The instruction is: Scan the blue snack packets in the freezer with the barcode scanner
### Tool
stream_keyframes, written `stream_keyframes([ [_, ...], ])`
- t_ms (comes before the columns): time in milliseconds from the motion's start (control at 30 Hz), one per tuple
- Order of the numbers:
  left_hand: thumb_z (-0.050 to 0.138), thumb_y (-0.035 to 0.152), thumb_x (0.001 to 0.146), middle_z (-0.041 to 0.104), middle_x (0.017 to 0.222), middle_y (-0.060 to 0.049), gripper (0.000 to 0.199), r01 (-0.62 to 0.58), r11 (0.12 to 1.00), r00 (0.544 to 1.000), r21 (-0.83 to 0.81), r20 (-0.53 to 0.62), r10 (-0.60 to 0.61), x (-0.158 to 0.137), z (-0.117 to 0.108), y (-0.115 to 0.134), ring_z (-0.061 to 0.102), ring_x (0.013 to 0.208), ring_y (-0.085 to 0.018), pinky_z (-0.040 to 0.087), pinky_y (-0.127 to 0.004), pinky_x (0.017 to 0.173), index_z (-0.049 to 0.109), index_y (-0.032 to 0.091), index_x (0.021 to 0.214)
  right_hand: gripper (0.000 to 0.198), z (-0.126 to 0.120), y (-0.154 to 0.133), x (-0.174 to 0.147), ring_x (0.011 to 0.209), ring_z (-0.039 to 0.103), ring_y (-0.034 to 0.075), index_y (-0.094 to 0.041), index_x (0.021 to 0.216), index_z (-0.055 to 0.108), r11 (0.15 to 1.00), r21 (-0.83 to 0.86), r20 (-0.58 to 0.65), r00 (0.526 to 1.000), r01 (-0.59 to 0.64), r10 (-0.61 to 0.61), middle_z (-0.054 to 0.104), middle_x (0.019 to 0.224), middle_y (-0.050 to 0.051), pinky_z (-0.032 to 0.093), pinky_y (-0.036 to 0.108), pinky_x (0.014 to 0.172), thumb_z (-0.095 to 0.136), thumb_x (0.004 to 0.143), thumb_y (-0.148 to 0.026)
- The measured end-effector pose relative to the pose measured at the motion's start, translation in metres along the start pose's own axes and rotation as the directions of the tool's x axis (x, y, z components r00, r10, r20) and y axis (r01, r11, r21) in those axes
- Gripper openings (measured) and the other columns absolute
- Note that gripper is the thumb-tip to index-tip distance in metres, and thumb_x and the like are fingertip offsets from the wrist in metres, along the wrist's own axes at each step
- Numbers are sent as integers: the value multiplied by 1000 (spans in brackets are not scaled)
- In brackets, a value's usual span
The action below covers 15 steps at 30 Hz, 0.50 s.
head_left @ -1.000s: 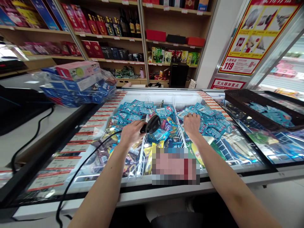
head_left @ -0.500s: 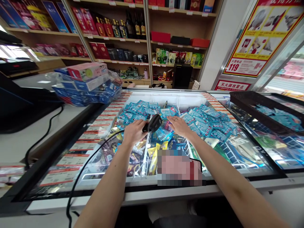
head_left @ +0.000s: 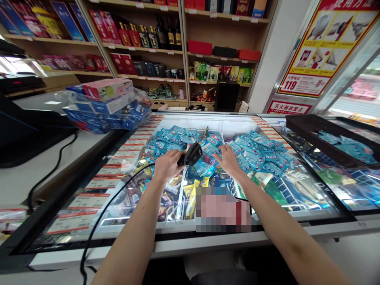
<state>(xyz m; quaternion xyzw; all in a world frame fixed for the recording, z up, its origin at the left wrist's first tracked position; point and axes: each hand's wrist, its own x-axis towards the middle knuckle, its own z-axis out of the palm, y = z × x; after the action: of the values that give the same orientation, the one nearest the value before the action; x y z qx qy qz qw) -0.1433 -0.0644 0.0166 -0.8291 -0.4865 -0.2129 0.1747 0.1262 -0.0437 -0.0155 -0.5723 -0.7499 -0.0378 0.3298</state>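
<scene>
My left hand is wrapped round the handle of a black barcode scanner, whose head points right over the glass-topped chest freezer. A black cord runs down from it. My right hand hovers over the middle, fingers apart and thumb toward the left; nothing shows in its grasp. Just left of its thumb lies a loose blue packet. Blue flat packets form a left pile and a larger right pile.
Wrapped boxes stand on the left counter. A dark brown tray with blue packets sits at right. A pixelated patch covers something at the front edge. Yellow packs and white wire dividers show lower down. Stocked shelves rise behind.
My right hand has shifted a little to the right, away from the middle packets, its thumb now spread. The left hand and scanner have hardly moved.
</scene>
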Motion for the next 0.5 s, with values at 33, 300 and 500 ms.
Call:
stream_keyframes([
  [33,51,30,78,65,92,-6,27,2,1000,1000,-5,-1,-2,0,0,0,60,90,-22,42,-29,59,59,22,102,45,3,1,0,109,48,28,-12,113,54,1000,-8,-14,1000,-2,2,54,110,17,40,44,94,46,88,-48],
  [300,51,32,78,65,93,-6,29,1,1000,1000,-4,2,-1,1,2,0,60,92,-22,42,-28,59,59,23,104,51,5,8,4,109,47,28,-13,113,51,987,131,24,996,-90,88,56,109,14,39,43,92,59,78,-49],
  [500,51,31,77,65,94,-5,29,-7,1000,1000,-23,4,7,1,3,1,60,92,-21,41,-28,58,58,24,104,40,3,11,0,94,57,24,-21,121,39,936,324,-7,989,-138,148,58,111,9,44,39,84,48,85,-33],
])
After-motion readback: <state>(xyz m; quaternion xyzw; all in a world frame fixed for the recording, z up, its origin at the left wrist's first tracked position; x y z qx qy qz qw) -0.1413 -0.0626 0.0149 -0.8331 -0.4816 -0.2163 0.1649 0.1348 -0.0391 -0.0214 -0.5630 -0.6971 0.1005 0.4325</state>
